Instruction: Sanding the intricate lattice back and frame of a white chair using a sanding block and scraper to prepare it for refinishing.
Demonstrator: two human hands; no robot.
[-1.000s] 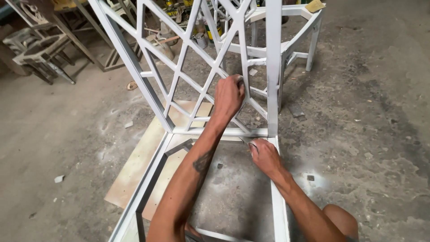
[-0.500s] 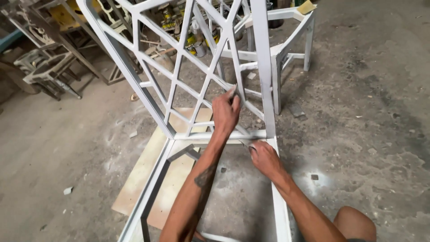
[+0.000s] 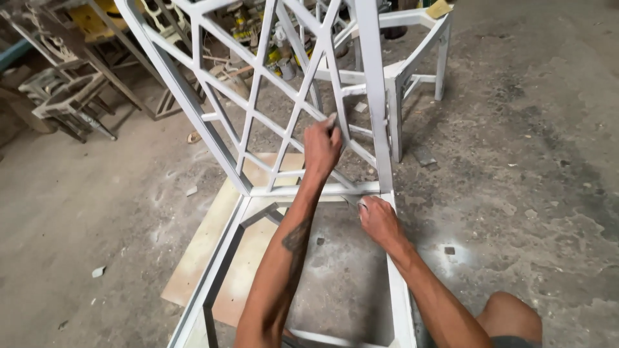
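- White-primed wooden chair frame (image 3: pixel 258 122) with a diamond-lattice back stands on the concrete floor (image 3: pixel 516 161) in the middle of the scene, its open seat frame toward the near edge.
- Left hand (image 3: pixel 322 147) is closed around one slanted lattice bar, pinching a small pale scrap (image 3: pixel 331 120) at the fingertips; what the scrap is cannot be told.
- Right hand (image 3: pixel 379 221) presses down on the far right corner of the seat frame, fingers together, beside the right upright.
- Flat tan plywood sheet (image 3: pixel 251 258) lies under the seat frame.
- Second white chair frame (image 3: pixel 406 64) stands just behind, further away.
- Small paint cans (image 3: pixel 277 58) sit on the floor far behind the lattice; their contents are not visible.
- Unpainted carved chair parts (image 3: pixel 64 90) are stacked at the far left.
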